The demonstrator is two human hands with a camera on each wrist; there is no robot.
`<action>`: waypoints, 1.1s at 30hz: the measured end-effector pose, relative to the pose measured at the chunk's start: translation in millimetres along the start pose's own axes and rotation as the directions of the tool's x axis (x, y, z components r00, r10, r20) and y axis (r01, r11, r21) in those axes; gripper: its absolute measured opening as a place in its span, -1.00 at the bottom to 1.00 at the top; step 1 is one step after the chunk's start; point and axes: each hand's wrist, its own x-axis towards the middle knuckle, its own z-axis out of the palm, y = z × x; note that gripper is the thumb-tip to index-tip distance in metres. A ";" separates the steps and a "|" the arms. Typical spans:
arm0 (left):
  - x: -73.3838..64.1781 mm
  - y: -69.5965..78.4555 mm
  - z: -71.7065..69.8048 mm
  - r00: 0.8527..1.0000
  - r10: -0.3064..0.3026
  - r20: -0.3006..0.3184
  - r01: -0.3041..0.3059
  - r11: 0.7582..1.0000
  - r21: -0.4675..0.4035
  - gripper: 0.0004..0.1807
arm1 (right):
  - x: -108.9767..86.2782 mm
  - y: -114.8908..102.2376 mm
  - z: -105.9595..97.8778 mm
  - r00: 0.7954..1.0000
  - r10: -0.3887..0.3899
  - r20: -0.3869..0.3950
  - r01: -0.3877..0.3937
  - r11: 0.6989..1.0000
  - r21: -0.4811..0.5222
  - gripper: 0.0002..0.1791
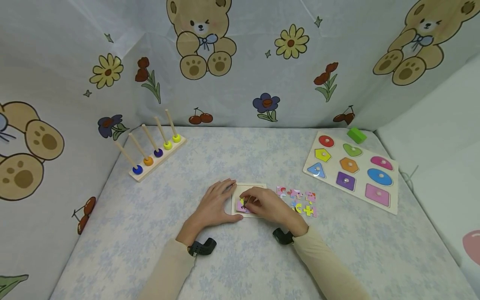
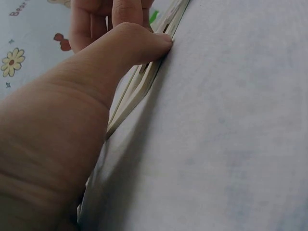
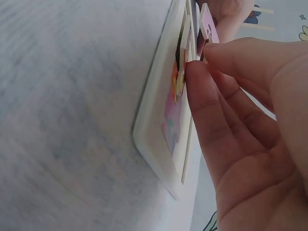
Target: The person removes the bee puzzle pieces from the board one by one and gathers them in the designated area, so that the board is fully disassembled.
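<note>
A small wooden puzzle tray (image 1: 248, 185) lies in front of me, with pink picture pieces in its near part. My left hand (image 1: 216, 203) is spread along the tray's left side. Its thumb (image 2: 161, 44) rests at the near edge of the frame in the left wrist view. Over the tray, my right hand (image 1: 269, 204) pinches a pink jigsaw piece (image 3: 209, 23) between thumb and fingertips, tilted up above the board. Another piece (image 3: 183, 57) sits raised beside the right fingertips. The right hand covers much of the tray in the head view.
Several loose jigsaw pieces (image 1: 310, 196) lie right of the tray. A shape board (image 1: 330, 171) with knobbed pieces stands further right, a green block (image 1: 356, 135) behind it. At the back left is a peg stand (image 1: 165, 157) with coloured rings.
</note>
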 end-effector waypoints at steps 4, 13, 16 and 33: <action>0.2 -1.4 0.8 1.000 0.007 -0.003 -0.007 1.000 0.003 0.15 | -0.8 -0.4 -2.3 1.000 0.002 -0.002 -0.002 1.000 0.004 -0.74; -0.2 -1.3 0.8 1.000 0.016 -0.011 -0.016 1.000 -0.010 0.15 | 0.4 -0.1 -5.0 1.000 -0.015 0.022 0.014 1.000 0.014 -0.74; -0.1 -0.8 0.5 1.000 0.013 -0.010 -0.014 1.000 -0.015 0.15 | 0.5 0.4 -4.8 0.999 -0.014 0.033 0.014 1.000 0.015 -0.75; 0.4 -0.4 0.1 1.000 0.002 -0.003 -0.002 1.000 -0.016 0.14 | -9.2 -1.3 -14.3 0.999 0.008 0.033 -0.009 0.998 0.058 -0.73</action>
